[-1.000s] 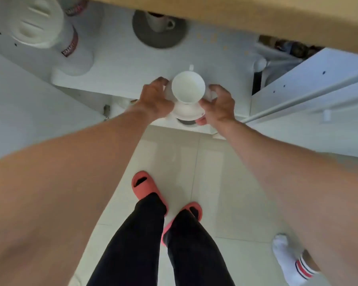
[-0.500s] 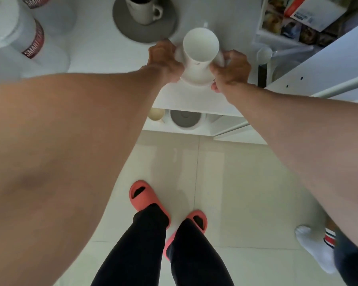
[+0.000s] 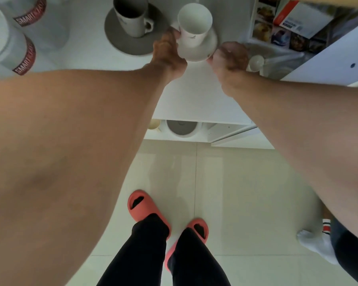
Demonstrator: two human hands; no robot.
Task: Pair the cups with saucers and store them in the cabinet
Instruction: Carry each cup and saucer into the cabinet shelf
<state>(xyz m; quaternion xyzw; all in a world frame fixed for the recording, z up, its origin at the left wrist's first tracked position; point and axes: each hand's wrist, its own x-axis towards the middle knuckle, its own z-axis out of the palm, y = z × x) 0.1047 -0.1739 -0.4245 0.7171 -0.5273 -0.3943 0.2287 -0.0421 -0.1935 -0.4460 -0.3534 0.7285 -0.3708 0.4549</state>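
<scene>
Cups and saucers first, biggest item down. White cabinet shelf (image 3: 87, 48) carries everything; judged roughly mid-task, at least two pairs reach the shelf.

Round grey saucer (image 3: 120, 41) sits on the shelf, pale grey mug with a handle (image 3: 132, 17) standing upright on it. Pair one looks stored, nobody touching it.

Round white saucer (image 3: 196, 51) is just right of the grey one, plain white handleless cup (image 3: 194, 19) upright on it, small dark mark on the cup's side, too small to read. Pair two is paired but not released: cannot tell if the saucer rests on the shelf or is a touch above it.

Left hand (image 3: 167, 55) curls closed on the white saucer's left rim, fingertips touching the cup's base. Right hand (image 3: 229, 56) is loosely curled at the saucer's right rim, thumb touching the edge; grip depth is hidden.

Left to do, as a judgement: let go, pull arms out, fetch any remaining cups. None show here, so the remaining count is unknown.

Writing: clear plastic lidded containers (image 3: 19, 42) far left have red bands reading "SMART", rest cut off. Red and white carton (image 3: 298, 19) in the right compartment has print, too blurred to read. Food-photo packaging (image 3: 277, 36) below it, no legible text.

Lower shelf: grey round lid (image 3: 182, 127), unidentified.
</scene>
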